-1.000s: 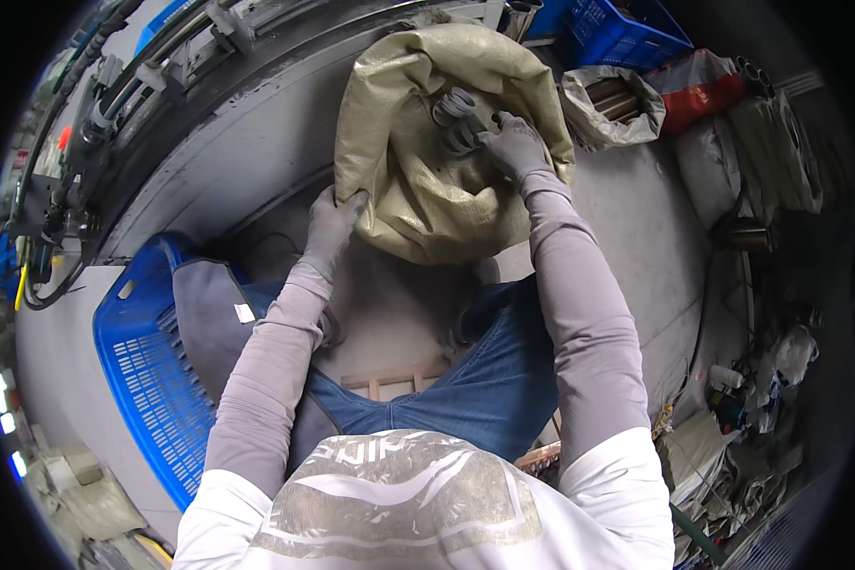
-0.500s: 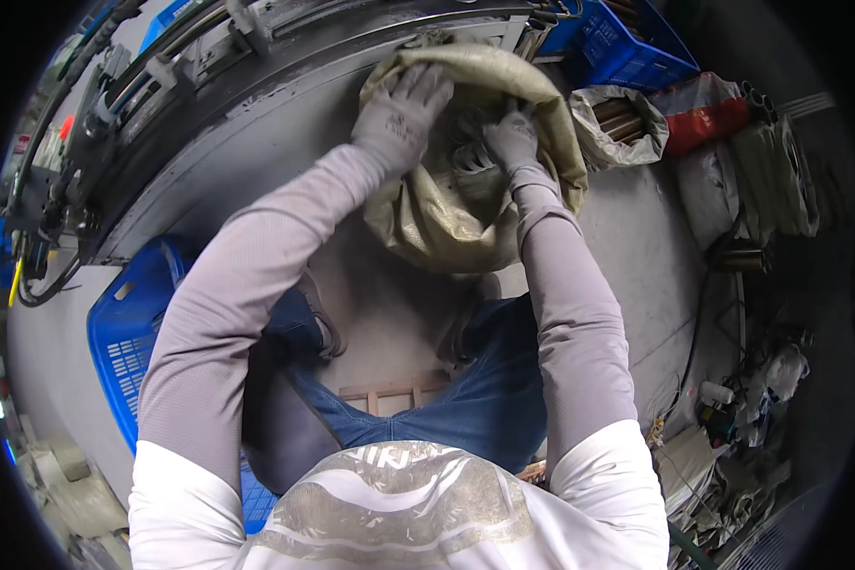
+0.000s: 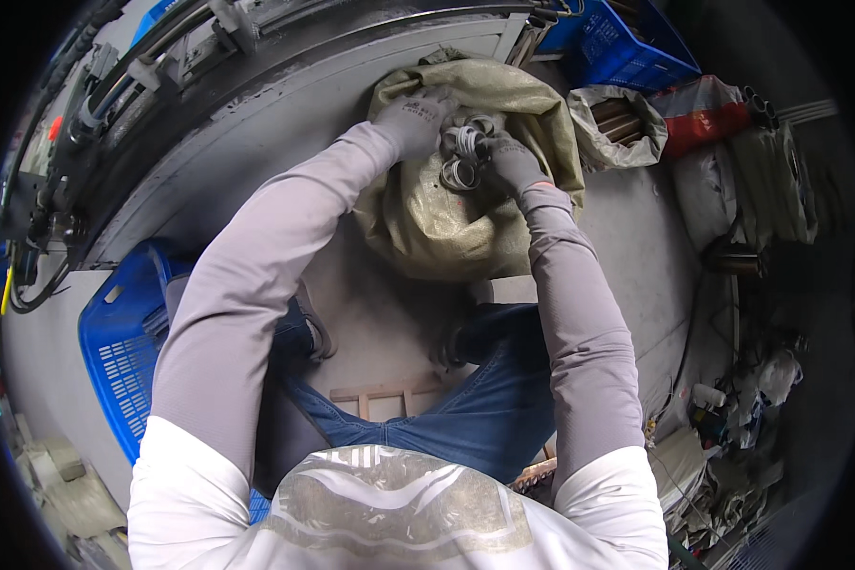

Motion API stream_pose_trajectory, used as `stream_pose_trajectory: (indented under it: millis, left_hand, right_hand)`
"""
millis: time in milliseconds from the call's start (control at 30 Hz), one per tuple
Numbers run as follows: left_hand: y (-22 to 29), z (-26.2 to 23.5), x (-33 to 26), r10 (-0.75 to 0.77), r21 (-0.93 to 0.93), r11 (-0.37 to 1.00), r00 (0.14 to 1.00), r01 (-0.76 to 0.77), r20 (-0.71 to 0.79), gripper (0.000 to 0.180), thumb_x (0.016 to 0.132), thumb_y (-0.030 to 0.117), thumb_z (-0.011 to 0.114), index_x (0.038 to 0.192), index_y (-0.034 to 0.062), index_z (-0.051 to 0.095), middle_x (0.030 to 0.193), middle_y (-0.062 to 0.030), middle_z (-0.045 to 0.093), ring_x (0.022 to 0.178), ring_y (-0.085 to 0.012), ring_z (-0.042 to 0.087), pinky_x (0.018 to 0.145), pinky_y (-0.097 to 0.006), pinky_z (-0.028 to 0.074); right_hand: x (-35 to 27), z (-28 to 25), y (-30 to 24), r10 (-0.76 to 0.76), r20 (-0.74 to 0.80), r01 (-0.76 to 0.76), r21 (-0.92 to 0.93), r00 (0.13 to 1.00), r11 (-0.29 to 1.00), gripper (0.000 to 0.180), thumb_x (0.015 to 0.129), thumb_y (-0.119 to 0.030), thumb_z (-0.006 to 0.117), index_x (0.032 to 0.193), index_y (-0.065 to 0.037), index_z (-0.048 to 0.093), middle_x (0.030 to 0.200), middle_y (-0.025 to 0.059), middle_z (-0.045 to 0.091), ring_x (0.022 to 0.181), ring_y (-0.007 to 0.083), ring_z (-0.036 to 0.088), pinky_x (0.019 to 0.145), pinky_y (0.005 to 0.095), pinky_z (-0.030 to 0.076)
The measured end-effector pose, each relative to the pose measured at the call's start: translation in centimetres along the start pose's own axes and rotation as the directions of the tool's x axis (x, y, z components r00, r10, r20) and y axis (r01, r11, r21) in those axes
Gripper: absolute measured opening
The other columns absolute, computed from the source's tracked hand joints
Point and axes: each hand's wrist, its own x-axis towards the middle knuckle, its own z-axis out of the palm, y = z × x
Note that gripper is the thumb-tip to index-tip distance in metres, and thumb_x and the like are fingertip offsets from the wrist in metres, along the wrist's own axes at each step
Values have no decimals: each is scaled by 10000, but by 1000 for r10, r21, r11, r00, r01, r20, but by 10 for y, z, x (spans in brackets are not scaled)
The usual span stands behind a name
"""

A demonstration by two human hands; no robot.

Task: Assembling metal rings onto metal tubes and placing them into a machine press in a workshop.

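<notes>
Woven sack (image 3: 446, 233): mouth open before you — better you leave the rim wide, so nothing catches on it
Left hand (image 3: 414, 125): at the sack's left rim; whether it pinches the cloth, I cannot tell
Right hand (image 3: 516, 163): fingers against the rings; clamped or not, I cannot tell
Rings (image 3: 460, 175): inside the mouth, between your hands — few at once seems safer

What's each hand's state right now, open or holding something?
Left hand: at the mouth of the sack; open or closed cannot be told.
Right hand: at the grey rings; grip cannot be told.
</notes>
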Motion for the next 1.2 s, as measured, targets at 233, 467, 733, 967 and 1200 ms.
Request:
stream_pose_trajectory:
  millis: [233,467,733,967,1200]
  left_hand:
    - [-13,-34,-133,171,-210,948,938,-240,-301,545,934,163,639,1467,90,555,1565,-160,481,1426,-365,478,1189,-466,385]
    - [-109,-57,-415,-480,-415,869,661,269,-577,419,940,155,707,1336,33,650,1359,-156,659,1284,-291,619,1098,-380,460]
    - [-74,128,-743,-975,-302,218,221,928,-24,493,915,341,666,1310,47,649,1304,-209,653,1253,-378,603,1085,-460,458]
    - [15,249,-784,-887,89,303,247,949,389,468,924,267,607,1353,81,635,1411,-155,611,1345,-331,549,1153,-449,404]
    - [8,364,-765,-673,127,654,496,746,548,362,936,128,571,1283,96,669,1280,-167,669,1219,-338,628,1035,-466,500]
  right_hand:
    - [-16,2,16,-15,151,-6,132,988,991,436,872,-285,727,1252,-72,718,1221,197,725,1119,381,698,993,433,526]
    - [17,30,31,39,-307,-5,110,951,994,590,909,-442,672,1299,1,666,1221,262,711,1156,410,683,986,458,528]
    - [25,86,50,137,-266,-52,305,954,951,434,917,-356,701,1128,23,716,951,110,758,834,222,711,761,384,534]
    - [62,96,112,-79,-138,143,557,987,818,285,945,-203,677,1085,42,723,961,65,753,811,133,675,717,315,525]
    - [-4,44,87,185,-154,-104,426,970,899,317,909,-206,741,1146,4,750,977,92,774,782,173,705,700,324,548]
